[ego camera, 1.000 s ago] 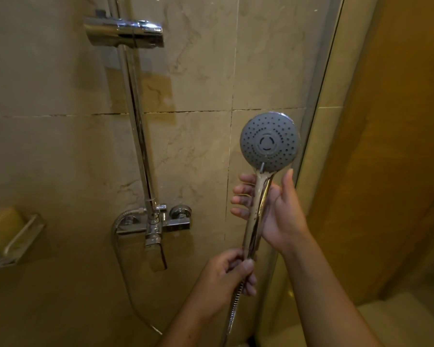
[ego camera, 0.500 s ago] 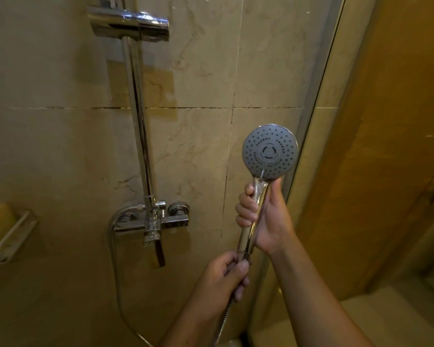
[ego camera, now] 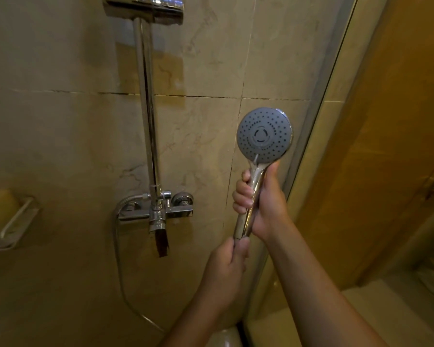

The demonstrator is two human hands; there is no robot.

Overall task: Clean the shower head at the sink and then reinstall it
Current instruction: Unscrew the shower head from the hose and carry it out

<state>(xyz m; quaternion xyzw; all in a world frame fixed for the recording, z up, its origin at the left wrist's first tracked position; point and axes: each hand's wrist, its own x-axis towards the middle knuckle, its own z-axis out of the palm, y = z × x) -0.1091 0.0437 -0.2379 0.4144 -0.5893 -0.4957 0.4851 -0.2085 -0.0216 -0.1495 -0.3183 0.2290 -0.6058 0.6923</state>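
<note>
The shower head has a round grey spray face and a chrome handle, held upright in front of the tiled wall. My right hand is wrapped around the handle just below the face. My left hand grips the bottom end of the handle, where the hose joins; the joint is hidden inside its fingers. The chrome hose loops down from the mixer tap along the wall and its lower part runs behind my left forearm.
A chrome riser rail climbs from the tap to a holder bracket at the top. A wall soap dish sits at the left. A glass shower door edge stands just right of the shower head, with a yellow-brown wall beyond.
My right hand went from open fingers behind the handle to a full grip around it. The view has shifted, with the rail and tap now sitting more toward the centre.
</note>
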